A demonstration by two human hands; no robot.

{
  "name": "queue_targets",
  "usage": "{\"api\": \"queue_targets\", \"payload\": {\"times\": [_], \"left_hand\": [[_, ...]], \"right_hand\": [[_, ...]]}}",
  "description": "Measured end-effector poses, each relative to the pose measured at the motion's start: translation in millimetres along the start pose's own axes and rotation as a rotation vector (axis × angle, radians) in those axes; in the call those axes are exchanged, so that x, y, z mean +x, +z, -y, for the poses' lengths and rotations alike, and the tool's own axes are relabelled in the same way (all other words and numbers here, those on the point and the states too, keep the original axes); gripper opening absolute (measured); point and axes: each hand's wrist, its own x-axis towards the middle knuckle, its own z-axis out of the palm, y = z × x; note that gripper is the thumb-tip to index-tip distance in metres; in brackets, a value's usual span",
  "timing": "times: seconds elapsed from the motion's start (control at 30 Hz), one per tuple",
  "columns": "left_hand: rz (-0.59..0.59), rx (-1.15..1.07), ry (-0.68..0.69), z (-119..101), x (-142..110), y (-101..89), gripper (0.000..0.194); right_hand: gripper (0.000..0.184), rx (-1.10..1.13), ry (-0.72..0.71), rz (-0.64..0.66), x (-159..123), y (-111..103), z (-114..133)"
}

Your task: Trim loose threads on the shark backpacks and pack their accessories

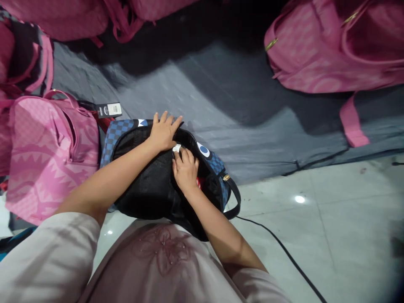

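Note:
A blue-and-black checkered backpack (pixel 118 132) lies with its main opening wide and its black lining showing. My left hand (pixel 163 132) rests on its far rim, fingers spread, the palm side against the edge. Inside the opening is my right hand (pixel 186 170), its fingers bent downward. A small white label (pixel 176 148) sits right at the right fingertips, close to the left thumb. What those fingertips grip, if anything, is hidden. Something red (pixel 198 182) shows in part beside the right wrist.
Left of the checkered bag stands a pink backpack (pixel 53 155), with a hang tag (pixel 109 110) near its top. Another pink backpack (pixel 315 50) lies at upper right on grey cloth (pixel 164 84). Several pink bags line the upper left. A black cable (pixel 284 248) crosses the tiled floor (pixel 331 227).

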Motion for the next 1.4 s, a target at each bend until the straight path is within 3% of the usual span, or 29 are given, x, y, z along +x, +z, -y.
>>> {"api": "queue_targets", "payload": {"times": [0.53,0.83,1.13,1.4], "left_hand": [[0.061,0.009,-0.008,-4,5,0.9,0.094],[0.061,-0.013,-0.01,-3,9,6.6,0.093],[0.058,-0.052,0.013,-1,6,7.3,0.093],[0.078,-0.043,0.025,-1,6,5.4,0.094]], "right_hand": [[0.04,-0.018,-0.015,-0.129,-1,15,-8],[0.041,0.003,0.024,-0.084,-1,22,-11],[0.04,-0.017,-0.011,-0.203,-2,30,-15],[0.041,0.013,-0.009,-0.14,-2,34,-18]]}}
